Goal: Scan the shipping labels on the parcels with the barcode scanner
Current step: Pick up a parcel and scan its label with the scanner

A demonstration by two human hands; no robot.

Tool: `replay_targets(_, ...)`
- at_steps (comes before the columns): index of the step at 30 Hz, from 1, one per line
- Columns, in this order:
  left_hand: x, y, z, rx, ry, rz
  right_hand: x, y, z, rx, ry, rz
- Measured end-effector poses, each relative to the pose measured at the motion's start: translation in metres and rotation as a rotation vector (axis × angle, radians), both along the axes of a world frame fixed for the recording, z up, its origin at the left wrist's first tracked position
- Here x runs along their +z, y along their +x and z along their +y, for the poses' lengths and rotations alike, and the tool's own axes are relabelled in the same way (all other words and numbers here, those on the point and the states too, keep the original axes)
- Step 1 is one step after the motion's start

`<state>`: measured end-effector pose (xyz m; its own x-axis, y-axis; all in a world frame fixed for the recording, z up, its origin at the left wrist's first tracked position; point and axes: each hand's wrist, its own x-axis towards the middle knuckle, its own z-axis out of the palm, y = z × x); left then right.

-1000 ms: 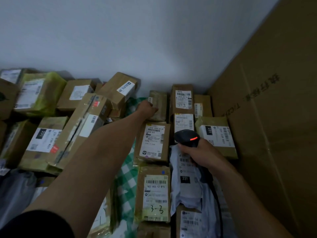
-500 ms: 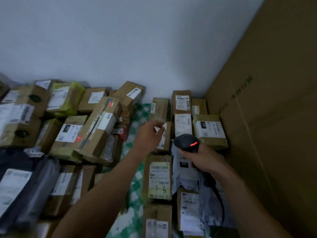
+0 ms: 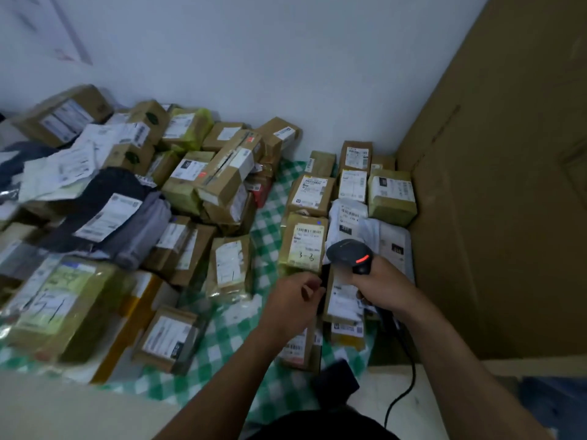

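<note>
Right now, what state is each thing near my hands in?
barcode scanner: red light on, gripped by right hand.
left hand: fingers curled, grip unclear.
parcel marked 3-3: lying flat, label up.
scanner cable: hanging slack.

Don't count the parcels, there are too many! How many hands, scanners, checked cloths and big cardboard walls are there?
Hands: 2, left hand and right hand
Barcode scanner: 1
Green checked cloth: 1
Big cardboard sheet: 1
Total: 5
</note>
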<state>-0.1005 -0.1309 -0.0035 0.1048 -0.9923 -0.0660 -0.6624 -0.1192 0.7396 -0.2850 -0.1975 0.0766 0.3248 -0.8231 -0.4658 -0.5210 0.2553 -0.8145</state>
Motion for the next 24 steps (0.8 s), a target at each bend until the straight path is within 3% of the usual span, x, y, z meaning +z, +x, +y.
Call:
replay_targets(3,-0.012,-0.015,0.036,0.023,0.056,0.010,-0.017,-0.006,0.027,-0.014,0.037,0.018)
replay_targets(13,-0.080,-0.077,0.099,-0.195,0.375,0.022,-0.058,-0.029,0.080,-0.005,0.106,-0.001)
replay_targets(17,-0.108,-0.074,0.117,-0.208,0.472,-0.022,-0.070,-0.033,0.090,0.005,0.123,0.037)
replay_targets(24,-0.123,-0.043,0.138,-0.112,0.571,0.083,-0.075,-0.024,0.108,0.000,0.146,0.021)
